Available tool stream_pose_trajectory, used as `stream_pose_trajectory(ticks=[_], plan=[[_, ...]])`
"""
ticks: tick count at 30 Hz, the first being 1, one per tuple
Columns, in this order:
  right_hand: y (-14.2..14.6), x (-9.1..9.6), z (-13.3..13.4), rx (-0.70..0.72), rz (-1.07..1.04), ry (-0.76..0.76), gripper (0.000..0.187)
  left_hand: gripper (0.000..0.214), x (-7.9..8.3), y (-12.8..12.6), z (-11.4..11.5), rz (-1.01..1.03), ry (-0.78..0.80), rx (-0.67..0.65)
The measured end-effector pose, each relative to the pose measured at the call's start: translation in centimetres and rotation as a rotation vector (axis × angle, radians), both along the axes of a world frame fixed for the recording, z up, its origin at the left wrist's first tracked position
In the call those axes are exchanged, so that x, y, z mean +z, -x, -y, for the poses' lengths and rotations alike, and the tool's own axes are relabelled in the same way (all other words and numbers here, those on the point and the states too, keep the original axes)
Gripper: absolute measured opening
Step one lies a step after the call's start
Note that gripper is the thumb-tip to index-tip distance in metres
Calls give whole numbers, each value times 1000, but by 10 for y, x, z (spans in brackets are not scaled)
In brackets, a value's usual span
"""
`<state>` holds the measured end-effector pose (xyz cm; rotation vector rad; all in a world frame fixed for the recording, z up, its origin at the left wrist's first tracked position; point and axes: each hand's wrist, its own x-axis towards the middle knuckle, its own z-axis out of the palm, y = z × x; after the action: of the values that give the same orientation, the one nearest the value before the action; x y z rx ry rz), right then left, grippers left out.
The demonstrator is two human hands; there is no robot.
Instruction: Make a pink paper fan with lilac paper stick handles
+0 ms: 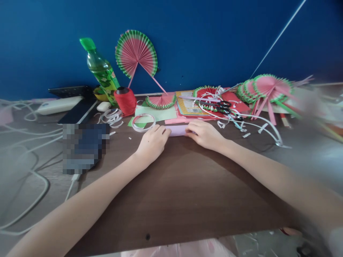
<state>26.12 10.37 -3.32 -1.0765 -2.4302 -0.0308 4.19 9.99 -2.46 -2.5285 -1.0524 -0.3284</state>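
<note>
**Both hands on folded paper, mid-surface**

Your left hand (152,141) and right hand (205,134) are each curled closed on one end of a pale pink paper strip (178,130). The strip is flat and smooth and lies between them on the dark wood-grain surface (187,192). Behind it are pleated pink-and-green paper fans (136,53), a red thread spool (125,101), black-handled scissors (219,106) and a green plastic bottle (103,73). The bottle's label and the yellow printed sheet (187,103) are too blurred to read.

left hand (152,141), right hand (205,135), palms down
</note>
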Motion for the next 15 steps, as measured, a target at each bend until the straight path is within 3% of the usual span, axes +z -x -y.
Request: stream_pose_trajectory(ticks=[4,9,15], plan=[[3,-1,1,-13,-12,63,13,20,1,-1,1,-2,12,38],[6,-2,3,-90,-16,10,14,20,3,-2,4,-5,-12,42],[3,-2,3,-75,-54,113,12,20,2,0,4,-32,-14,41]])
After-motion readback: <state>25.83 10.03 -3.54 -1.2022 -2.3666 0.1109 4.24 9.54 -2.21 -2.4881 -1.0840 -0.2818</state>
